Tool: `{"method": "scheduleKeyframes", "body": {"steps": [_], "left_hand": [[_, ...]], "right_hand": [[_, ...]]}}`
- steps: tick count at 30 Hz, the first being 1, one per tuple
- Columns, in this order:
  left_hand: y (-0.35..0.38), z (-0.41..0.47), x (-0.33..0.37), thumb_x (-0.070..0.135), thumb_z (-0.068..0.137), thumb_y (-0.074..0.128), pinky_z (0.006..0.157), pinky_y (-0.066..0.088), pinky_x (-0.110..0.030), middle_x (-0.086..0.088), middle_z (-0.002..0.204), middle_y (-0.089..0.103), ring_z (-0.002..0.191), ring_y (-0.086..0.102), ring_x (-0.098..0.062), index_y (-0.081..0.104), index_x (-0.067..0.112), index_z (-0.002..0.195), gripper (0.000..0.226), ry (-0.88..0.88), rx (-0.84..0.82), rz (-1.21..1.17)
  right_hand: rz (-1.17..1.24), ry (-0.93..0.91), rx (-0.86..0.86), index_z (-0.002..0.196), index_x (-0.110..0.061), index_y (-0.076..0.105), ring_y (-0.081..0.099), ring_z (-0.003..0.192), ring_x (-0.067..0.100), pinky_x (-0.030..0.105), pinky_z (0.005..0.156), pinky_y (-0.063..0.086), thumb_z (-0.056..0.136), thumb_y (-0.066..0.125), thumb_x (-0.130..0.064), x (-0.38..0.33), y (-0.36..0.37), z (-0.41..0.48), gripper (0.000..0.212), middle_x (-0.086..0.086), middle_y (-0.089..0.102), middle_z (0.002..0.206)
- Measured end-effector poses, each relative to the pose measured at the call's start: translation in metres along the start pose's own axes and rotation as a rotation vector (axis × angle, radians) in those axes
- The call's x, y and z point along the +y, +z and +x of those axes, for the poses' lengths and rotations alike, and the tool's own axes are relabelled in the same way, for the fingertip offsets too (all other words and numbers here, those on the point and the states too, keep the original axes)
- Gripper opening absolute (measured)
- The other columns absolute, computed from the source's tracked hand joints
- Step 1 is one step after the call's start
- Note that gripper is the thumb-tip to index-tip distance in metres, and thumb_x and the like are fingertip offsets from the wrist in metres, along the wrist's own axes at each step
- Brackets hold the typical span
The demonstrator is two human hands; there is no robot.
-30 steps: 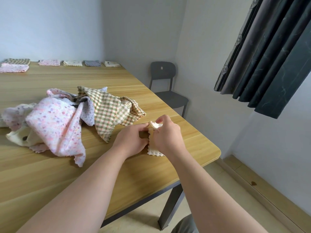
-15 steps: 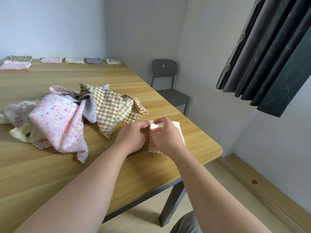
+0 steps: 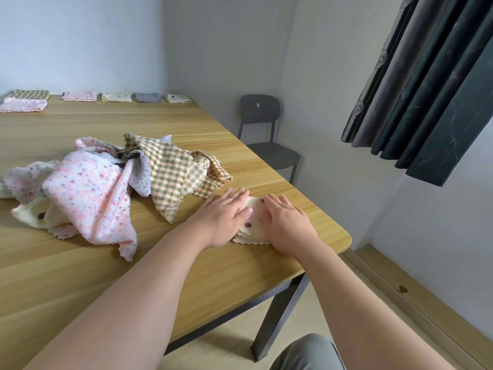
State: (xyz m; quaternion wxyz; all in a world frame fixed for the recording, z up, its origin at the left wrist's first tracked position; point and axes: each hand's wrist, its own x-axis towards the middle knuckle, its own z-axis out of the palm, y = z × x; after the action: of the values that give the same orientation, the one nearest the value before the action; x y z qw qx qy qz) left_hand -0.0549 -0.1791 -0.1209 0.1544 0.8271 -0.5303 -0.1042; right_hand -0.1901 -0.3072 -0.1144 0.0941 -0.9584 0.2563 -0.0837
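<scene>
A small folded cream cloth [image 3: 253,222] with dark dots lies near the right corner of the wooden table [image 3: 149,268]. My left hand [image 3: 226,214] lies flat on its left part, fingers straight. My right hand [image 3: 285,222] presses flat on its right part, fingers straight and pointing away from me. Most of the cloth is hidden under both palms; only a strip between them and its scalloped near edge show.
A loose heap of cloths sits left of my hands: a pink flowered one [image 3: 90,193], a green checked one [image 3: 170,174] and others. Several folded cloths [image 3: 117,97] line the table's far edge. A grey chair [image 3: 264,134] stands beyond the table. Dark curtains [image 3: 432,84] hang at right.
Both hands were pinching and folding the cream cloth above the table. Now they have flattened out and press the folded cloth down on the table.
</scene>
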Motion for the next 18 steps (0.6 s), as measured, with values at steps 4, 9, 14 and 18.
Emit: {"method": "scheduleKeyframes", "body": {"steps": [4, 9, 14, 18], "left_hand": [[0.002, 0.001, -0.001, 0.055, 0.106, 0.007, 0.125, -0.01, -0.046, 0.013, 0.166, -0.02, 0.153, -0.02, -0.011, -0.015, 0.03, 0.159, 0.063, -0.052, -0.144, 0.177], [0.002, 0.0, 0.002, 0.051, 0.108, 0.016, 0.126, -0.009, -0.045, 0.01, 0.166, -0.019, 0.154, -0.015, -0.01, -0.009, 0.03, 0.161, 0.062, -0.032, -0.048, 0.12], [0.004, -0.001, 0.015, 0.05, 0.109, 0.014, 0.125, -0.011, -0.045, 0.014, 0.166, -0.016, 0.152, -0.017, -0.005, -0.007, 0.028, 0.161, 0.061, 0.082, -0.041, 0.185], [0.008, -0.001, 0.016, 0.051, 0.108, 0.011, 0.125, -0.012, -0.046, 0.014, 0.166, -0.017, 0.152, -0.018, -0.005, -0.009, 0.027, 0.161, 0.062, 0.053, -0.125, 0.19]], "right_hand": [[-0.023, 0.081, -0.194, 0.162, -0.028, 0.007, -0.007, 0.156, 0.013, 0.046, 0.126, -0.005, 0.107, 0.009, -0.052, 0.013, 0.0, 0.0, 0.061, -0.01, 0.0, 0.169], [-0.031, 0.126, -0.219, 0.162, -0.024, 0.001, -0.01, 0.155, 0.014, 0.049, 0.125, -0.008, 0.107, 0.007, -0.05, 0.018, -0.003, -0.001, 0.061, -0.009, -0.006, 0.169], [-0.009, 0.132, -0.192, 0.163, -0.023, 0.003, -0.012, 0.155, 0.014, 0.05, 0.124, -0.01, 0.107, 0.006, -0.048, 0.017, -0.007, -0.002, 0.06, -0.008, -0.005, 0.169], [-0.039, 0.111, -0.274, 0.162, -0.023, 0.002, -0.011, 0.155, 0.016, 0.053, 0.124, -0.008, 0.108, 0.008, -0.045, 0.02, -0.008, -0.006, 0.059, -0.008, -0.006, 0.169]]}}
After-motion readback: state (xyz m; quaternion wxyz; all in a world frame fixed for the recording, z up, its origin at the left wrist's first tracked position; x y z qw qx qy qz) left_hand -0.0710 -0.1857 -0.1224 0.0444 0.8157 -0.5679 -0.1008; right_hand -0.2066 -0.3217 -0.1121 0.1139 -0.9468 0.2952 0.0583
